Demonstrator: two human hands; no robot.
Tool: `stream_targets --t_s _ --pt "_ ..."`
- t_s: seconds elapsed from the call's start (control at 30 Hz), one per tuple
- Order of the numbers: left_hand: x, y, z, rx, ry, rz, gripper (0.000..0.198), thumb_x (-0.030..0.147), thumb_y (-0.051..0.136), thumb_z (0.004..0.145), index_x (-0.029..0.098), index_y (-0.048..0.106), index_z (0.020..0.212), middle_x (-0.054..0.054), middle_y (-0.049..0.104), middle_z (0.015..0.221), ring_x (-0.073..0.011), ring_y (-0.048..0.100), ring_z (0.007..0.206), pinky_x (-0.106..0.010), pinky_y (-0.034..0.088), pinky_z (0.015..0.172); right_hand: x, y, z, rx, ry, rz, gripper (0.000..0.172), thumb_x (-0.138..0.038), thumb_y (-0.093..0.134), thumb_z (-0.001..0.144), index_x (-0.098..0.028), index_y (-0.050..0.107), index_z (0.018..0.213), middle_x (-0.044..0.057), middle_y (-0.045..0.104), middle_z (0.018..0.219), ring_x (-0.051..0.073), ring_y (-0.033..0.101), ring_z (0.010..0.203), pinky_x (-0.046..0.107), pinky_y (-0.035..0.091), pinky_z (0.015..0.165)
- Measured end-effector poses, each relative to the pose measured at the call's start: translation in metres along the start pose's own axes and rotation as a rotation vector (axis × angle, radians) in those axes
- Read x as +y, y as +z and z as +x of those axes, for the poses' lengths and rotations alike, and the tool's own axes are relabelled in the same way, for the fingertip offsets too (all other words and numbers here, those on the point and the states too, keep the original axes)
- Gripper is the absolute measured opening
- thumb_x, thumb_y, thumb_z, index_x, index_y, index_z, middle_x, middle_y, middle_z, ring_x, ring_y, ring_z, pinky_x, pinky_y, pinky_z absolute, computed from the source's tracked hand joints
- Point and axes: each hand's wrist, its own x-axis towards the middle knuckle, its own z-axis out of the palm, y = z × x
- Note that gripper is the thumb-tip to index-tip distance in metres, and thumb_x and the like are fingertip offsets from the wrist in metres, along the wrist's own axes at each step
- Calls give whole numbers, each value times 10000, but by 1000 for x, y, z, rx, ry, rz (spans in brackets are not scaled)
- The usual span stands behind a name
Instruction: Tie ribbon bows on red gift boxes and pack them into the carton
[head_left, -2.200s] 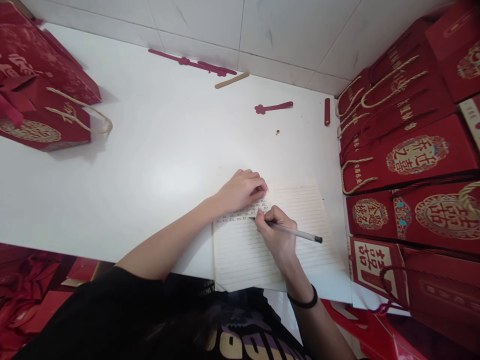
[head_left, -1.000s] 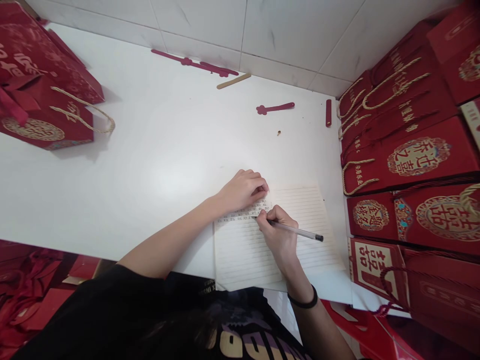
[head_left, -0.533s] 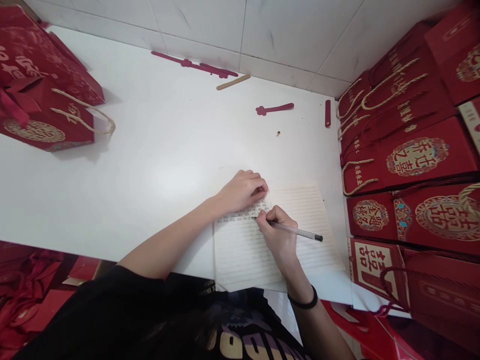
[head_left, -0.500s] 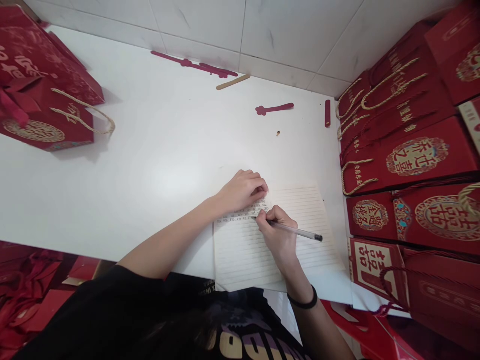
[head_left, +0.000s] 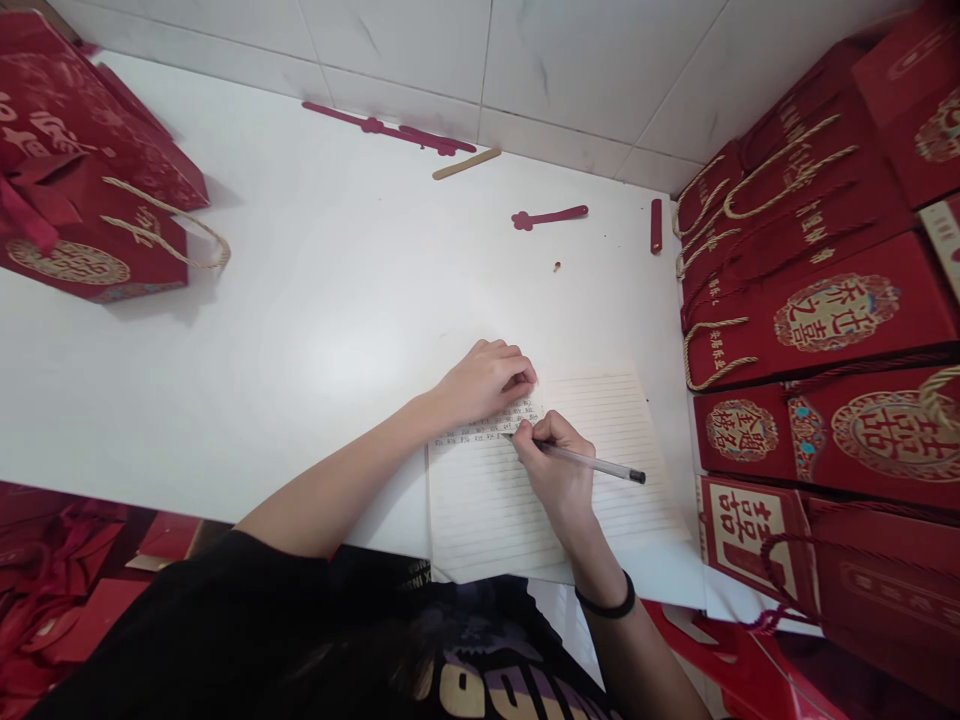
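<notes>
Red gift bags crowd the surface at three o'clock from the lined notebook; two red packages stand at ten. Toward twelve lies a flower-ended strip, with a wooden stick near eleven. The right hand has its fingers narrow around a clear pen, tip at the handwritten rows. The left hand screens the notebook's top, fingers curled; whether they hold anything, I cannot tell.

Matt ruled paper notebook, clear plastic pen, smooth glossy white table
</notes>
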Motion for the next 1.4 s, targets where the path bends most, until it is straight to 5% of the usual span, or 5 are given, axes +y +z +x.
stream_targets --t_s 1.4 --pt "1 -1 0 4 2 -3 106 191 518 870 181 595 797 -4 639 825 -148 530 793 -320 363 815 1 0 0 17 5 2 346 -318 519 765 -214 273 545 -72 290 475 89 289 433 221 267 429"
